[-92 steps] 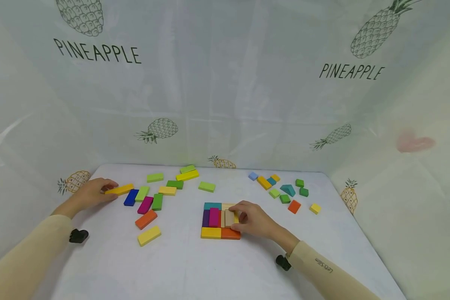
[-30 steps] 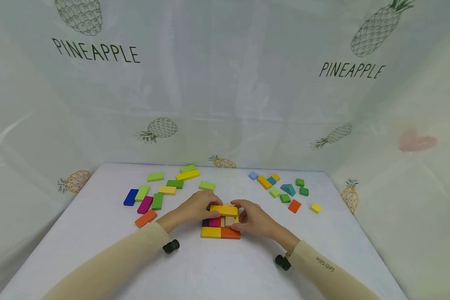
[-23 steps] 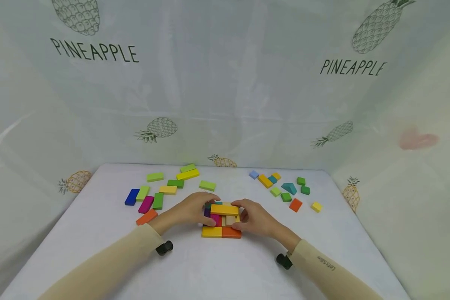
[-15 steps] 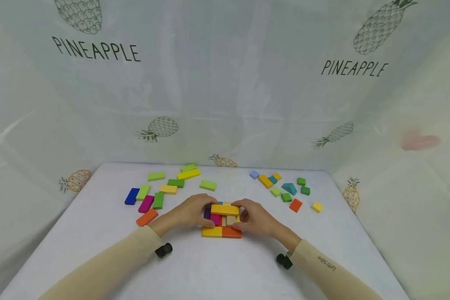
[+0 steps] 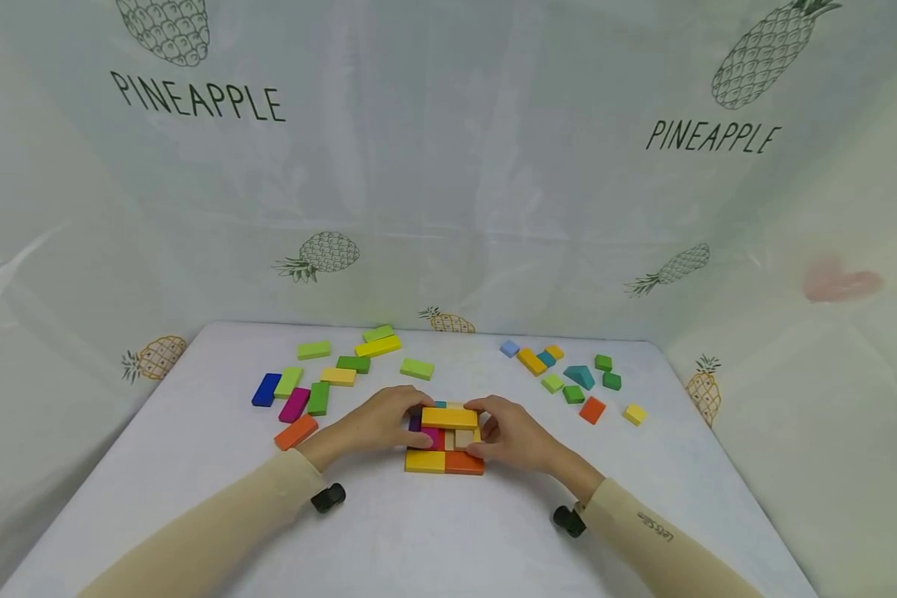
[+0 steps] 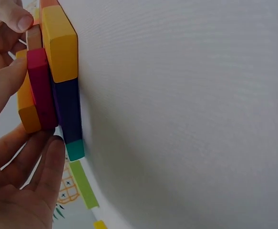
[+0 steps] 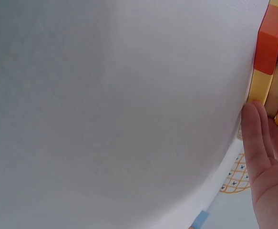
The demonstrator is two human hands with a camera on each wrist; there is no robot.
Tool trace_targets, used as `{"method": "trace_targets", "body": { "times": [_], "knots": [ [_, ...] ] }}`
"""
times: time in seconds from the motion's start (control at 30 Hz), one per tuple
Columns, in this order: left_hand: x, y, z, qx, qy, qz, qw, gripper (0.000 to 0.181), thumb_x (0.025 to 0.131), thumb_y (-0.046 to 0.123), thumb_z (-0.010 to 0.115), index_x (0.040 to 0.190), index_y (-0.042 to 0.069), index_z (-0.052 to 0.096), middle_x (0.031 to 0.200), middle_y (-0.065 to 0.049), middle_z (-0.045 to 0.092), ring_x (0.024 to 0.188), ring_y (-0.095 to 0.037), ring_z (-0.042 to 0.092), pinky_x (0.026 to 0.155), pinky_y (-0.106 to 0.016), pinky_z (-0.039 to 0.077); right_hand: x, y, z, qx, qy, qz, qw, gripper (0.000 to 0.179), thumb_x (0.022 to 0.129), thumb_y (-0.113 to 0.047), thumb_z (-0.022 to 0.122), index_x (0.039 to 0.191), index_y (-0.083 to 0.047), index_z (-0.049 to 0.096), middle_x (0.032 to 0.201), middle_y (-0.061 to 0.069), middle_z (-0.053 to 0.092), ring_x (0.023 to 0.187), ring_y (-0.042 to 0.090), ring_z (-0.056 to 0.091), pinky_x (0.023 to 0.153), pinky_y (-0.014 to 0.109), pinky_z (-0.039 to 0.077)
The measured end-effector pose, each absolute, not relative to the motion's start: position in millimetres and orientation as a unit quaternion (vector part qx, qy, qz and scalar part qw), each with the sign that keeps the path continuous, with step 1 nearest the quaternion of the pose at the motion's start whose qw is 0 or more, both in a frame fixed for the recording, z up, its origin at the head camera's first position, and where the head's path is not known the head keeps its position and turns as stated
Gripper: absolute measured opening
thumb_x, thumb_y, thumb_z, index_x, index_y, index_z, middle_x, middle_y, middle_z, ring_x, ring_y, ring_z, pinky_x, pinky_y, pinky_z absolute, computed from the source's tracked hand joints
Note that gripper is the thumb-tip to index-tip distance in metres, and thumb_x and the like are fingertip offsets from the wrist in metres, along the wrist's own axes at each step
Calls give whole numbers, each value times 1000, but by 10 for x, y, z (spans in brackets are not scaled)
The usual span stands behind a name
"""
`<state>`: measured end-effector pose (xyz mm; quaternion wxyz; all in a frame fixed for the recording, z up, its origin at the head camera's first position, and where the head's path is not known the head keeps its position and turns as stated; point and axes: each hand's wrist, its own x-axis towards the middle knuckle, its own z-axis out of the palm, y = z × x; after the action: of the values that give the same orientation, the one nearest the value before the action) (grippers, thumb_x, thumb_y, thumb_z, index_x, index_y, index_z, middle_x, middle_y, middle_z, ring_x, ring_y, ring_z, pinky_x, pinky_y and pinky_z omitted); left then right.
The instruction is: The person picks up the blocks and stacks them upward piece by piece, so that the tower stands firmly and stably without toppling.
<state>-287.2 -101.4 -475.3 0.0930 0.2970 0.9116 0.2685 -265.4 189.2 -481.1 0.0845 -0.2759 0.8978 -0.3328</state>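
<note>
In the middle of the head view is a flat square of coloured wooden blocks with a yellow block [image 5: 424, 462] and an orange block [image 5: 463, 463] along its near side. A magenta block [image 6: 42, 90] and a beige block [image 5: 464, 438] stand on this base. Across their far part lies a yellow-orange block [image 5: 449, 418]. My left hand [image 5: 389, 419] holds the magenta block, thumb on its near end and fingers round the far end. My right hand [image 5: 519, 436] pinches the beige block at the stack's right side, its fingers partly hiding the base there.
On the white table [image 5: 389, 540], loose blocks lie on the left, among them a blue block [image 5: 266, 389] and an orange one [image 5: 296, 432]. To the right are a teal triangle [image 5: 579, 377], a red-orange piece [image 5: 592, 409] and several small blocks.
My left hand brought the yellow-orange block from the far left, laid it across the magenta and beige blocks and let go, then shifted onto the magenta block. My right hand stays on the beige block.
</note>
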Motion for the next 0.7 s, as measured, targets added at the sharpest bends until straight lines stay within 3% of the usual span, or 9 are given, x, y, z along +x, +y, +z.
{"method": "trace_targets", "body": {
  "times": [0.27, 0.5, 0.7],
  "knots": [
    [-2880, -1014, -4762, 291, 913, 272, 92, 58, 90, 48, 84, 138, 19, 68, 136, 1, 67, 126, -22, 58, 114, -51, 49, -2647, 1923, -4797, -285, 892, -340, 87, 64, 94, -28, 84, 149, -10, 57, 125, -2, 64, 98, 19, 65, 86, 33, 62],
    [-2913, -1004, -4773, 318, 902, 282, 67, 39, 102, 38, 74, 133, 15, 70, 112, 6, 68, 100, -16, 59, 95, -38, 54, -2656, 1936, -4816, -285, 892, -341, 84, 64, 94, -30, 84, 149, -11, 57, 127, -3, 64, 97, 17, 65, 85, 30, 62],
    [-2903, -988, -4758, 319, 903, 285, 54, 32, 102, 30, 75, 129, 13, 73, 106, 8, 69, 96, -14, 60, 92, -36, 55, -2658, 1939, -4825, -284, 892, -342, 84, 64, 94, -31, 84, 149, -11, 57, 125, -4, 64, 97, 16, 65, 84, 29, 62]
  ]
}}
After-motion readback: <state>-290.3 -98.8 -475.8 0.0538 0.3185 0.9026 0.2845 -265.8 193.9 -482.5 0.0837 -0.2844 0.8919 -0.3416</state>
